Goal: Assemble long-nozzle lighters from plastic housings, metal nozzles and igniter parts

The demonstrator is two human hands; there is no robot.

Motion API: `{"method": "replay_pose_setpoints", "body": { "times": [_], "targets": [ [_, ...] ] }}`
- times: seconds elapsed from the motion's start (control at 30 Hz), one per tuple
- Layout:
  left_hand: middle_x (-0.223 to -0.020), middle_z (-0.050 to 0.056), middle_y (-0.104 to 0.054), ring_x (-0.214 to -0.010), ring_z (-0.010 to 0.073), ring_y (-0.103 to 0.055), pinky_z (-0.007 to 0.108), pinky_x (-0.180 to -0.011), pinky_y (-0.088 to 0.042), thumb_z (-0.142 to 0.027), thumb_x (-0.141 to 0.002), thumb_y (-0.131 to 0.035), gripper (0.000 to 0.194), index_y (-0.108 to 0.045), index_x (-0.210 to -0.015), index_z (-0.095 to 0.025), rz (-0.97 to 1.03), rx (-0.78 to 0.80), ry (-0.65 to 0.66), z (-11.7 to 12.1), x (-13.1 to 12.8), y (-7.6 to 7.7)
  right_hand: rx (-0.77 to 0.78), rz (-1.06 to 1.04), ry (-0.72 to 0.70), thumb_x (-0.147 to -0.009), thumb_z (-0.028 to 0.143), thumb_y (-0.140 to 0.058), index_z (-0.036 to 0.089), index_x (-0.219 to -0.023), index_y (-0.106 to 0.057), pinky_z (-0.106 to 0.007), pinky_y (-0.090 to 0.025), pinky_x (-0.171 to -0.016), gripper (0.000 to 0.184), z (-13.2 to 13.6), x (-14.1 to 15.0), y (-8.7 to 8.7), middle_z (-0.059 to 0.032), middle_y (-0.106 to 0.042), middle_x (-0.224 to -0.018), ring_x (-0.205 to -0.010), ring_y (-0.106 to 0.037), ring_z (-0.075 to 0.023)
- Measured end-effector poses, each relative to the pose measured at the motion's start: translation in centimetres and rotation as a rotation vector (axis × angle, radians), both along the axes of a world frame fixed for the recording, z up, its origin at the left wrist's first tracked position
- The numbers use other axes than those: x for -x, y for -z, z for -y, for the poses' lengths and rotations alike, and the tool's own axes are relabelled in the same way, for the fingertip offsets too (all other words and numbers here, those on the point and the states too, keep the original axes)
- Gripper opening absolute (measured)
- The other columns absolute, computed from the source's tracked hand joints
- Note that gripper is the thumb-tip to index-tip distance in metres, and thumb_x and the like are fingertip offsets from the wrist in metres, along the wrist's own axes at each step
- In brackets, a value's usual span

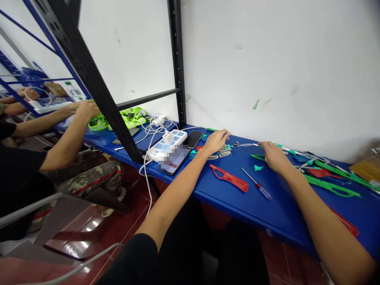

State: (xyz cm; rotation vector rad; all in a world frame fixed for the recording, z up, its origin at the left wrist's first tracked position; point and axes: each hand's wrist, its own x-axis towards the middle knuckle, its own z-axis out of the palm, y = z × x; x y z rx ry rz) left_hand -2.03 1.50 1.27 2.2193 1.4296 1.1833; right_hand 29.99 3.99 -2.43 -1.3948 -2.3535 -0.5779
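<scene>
My left hand (216,140) rests on the blue shelf (237,198), fingers curled over a cluster of small metal and green parts (223,151). My right hand (272,155) lies palm down further right, its fingers closed on a thin metal rod (246,145) that runs between the two hands. A red plastic handle piece (230,178) and a small screwdriver (257,183) lie on the shelf in front of the hands. Whether the left hand grips anything is hidden.
Green and red plastic handle pieces (332,186) lie to the right. A white power strip (168,144) with cables and two phones (192,139) sit to the left. A black rack post (177,63) stands behind. Another person's arm (63,136) reaches over the shelf at left.
</scene>
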Motion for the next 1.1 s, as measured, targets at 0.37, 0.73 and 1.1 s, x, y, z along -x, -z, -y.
{"method": "replay_pose_setpoints", "body": {
  "times": [0.37,0.73,1.1],
  "targets": [
    [-0.140,0.016,-0.073,-0.135,0.0285,-0.064,0.042,-0.119,-0.044,-0.033,-0.116,-0.041,0.033,-0.066,-0.133,-0.020,0.026,-0.077,0.053,0.2,-1.2,0.9,-0.055,-0.215,-0.115,-0.106,0.011,-0.038,0.020,-0.137,-0.068,-0.049,-0.047,-0.095,0.043,4.0,1.9,-3.4,-0.0196,-0.069,-0.125,-0.109,-0.062,-0.0359],
    [-0.123,0.009,-0.083,-0.118,0.0284,-0.075,0.039,-0.106,-0.055,-0.051,-0.104,-0.071,0.034,-0.080,-0.121,-0.023,-0.081,0.005,0.270,1.4,-2.6,0.4,-0.021,-0.175,-0.272,-0.105,0.007,-0.045,0.020,-0.137,-0.070,-0.047,-0.043,-0.102,0.043,5.2,4.2,-3.1,-0.0157,-0.072,-0.129,-0.115,-0.061,-0.0325],
    [-0.100,0.007,-0.084,-0.091,0.0236,-0.077,0.036,-0.090,-0.057,-0.036,-0.107,-0.060,0.027,-0.081,-0.110,-0.020,-0.120,0.042,0.295,1.3,-2.2,0.5,-0.047,-0.180,-0.262,-0.109,0.012,-0.044,0.019,-0.133,-0.072,-0.045,-0.043,-0.100,0.038,5.0,2.6,-3.4,-0.0162,-0.073,-0.126,-0.112,-0.061,-0.0319]
  ]
}}
